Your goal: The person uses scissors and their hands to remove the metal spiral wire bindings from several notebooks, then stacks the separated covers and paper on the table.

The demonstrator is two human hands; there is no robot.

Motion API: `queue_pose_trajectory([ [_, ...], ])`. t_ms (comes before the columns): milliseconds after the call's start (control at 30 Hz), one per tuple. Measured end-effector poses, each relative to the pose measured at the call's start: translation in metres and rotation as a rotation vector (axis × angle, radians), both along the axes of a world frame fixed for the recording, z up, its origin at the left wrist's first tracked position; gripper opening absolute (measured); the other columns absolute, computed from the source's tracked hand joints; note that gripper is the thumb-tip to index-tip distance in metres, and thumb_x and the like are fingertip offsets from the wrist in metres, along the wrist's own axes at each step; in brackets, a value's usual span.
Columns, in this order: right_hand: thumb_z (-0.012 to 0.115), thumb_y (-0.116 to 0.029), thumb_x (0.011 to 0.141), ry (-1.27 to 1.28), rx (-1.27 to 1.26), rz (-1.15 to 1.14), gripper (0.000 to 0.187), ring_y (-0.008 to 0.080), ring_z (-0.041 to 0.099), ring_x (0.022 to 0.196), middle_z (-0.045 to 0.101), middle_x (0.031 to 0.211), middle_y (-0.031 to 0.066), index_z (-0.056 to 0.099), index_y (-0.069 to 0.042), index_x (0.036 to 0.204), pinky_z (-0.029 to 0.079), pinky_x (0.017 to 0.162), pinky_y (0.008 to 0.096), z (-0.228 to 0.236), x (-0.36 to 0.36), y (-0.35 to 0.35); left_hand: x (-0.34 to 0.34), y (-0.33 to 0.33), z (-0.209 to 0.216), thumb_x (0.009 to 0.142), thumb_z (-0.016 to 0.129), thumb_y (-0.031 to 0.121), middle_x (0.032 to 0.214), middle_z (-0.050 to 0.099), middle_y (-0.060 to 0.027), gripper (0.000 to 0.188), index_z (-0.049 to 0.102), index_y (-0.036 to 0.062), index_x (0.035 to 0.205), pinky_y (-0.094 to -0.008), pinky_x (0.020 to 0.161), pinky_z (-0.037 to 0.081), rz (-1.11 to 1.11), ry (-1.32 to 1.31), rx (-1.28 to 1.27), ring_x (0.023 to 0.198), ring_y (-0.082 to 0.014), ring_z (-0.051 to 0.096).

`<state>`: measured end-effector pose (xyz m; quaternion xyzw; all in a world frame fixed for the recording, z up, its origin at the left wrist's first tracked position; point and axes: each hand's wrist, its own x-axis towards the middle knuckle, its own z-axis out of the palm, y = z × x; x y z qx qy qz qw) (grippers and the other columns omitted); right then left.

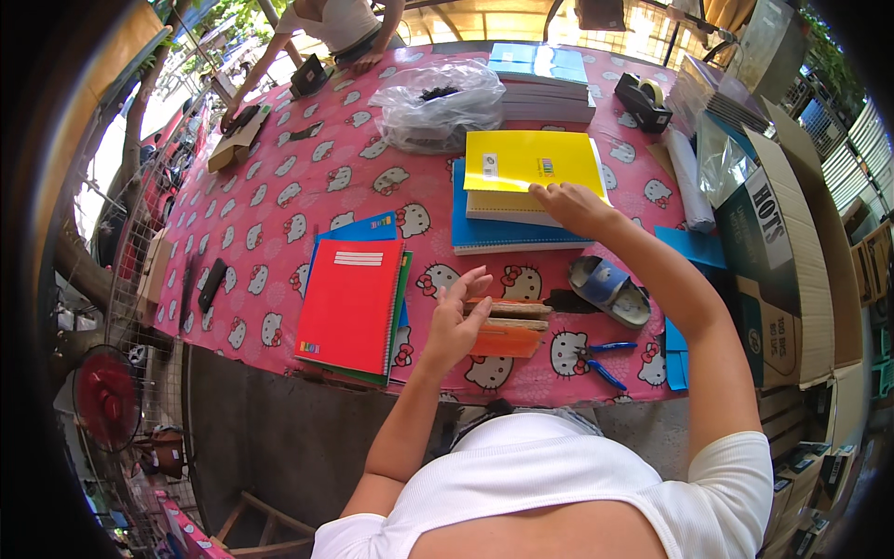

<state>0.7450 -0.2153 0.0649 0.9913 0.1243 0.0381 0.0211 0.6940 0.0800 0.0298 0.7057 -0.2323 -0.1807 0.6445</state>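
1. Reaching across the worktop (pixel 307 200), the right hand (pixel 570 207) has its fingers curled at the near edge of the yellow notebook (pixel 526 158); whether they grip it or merely touch it, I cannot tell.
2. The yellow notebook tops a pile near the middle of the worktop, with blue notebooks (pixel 475 233) underneath.
3. The left hand (pixel 452 326) has its fingers spread and released, just beside the orange block (pixel 507 342).
4. Left of that hand, a red notebook (pixel 346 303) overlaps a green notebook (pixel 406 279) and another blue one.
5. Right of the block lie a blue-and-grey slipper (pixel 610 291) and blue-handled pliers (pixel 605 361).
6. Beyond the yellow notebook are a clear plastic bag (pixel 433 116) and a tall pile of books (pixel 545 101); a black tape dispenser (pixel 643 104) stands to the right.
7. At the far left, another person (pixel 335 28) reaches over the worktop.
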Motion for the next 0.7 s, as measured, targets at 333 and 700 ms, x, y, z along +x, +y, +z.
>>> queue_pose_trajectory([
  [333, 0.054, -0.007, 0.083, -0.479, 0.009, 0.259, 0.031, 0.0248, 0.063, 0.080, 0.061, 0.082, 0.0049, 0.054, -0.014, 0.114, 0.050, 0.071, 0.0377, 0.104, -0.044, 0.031, 0.081, -0.037, 0.045, 0.079, 0.075, 0.012, 0.123, 0.055, -0.0175, 0.067, 0.040, 0.0023, 0.136, -0.0321, 0.085, 0.048, 0.635, -0.911, -0.015, 0.108, -0.0239, 0.056],
  [700, 0.079, -0.008, 0.071, -0.595, 1.186, -0.156, 0.073, 0.0208, 0.047, 0.118, 0.056, 0.119, 0.0105, 0.040, -0.002, 0.132, 0.037, 0.101, 0.0374, -0.009, -0.104, 0.010, 0.078, 0.014, 0.051, 0.083, 0.069, 0.000, 0.102, 0.066, -0.0077, 0.031, 0.054, 0.0000, 0.110, -0.0257, 0.079, 0.051, 0.312, -0.221, -0.448, 0.091, -0.0129, 0.063],
])
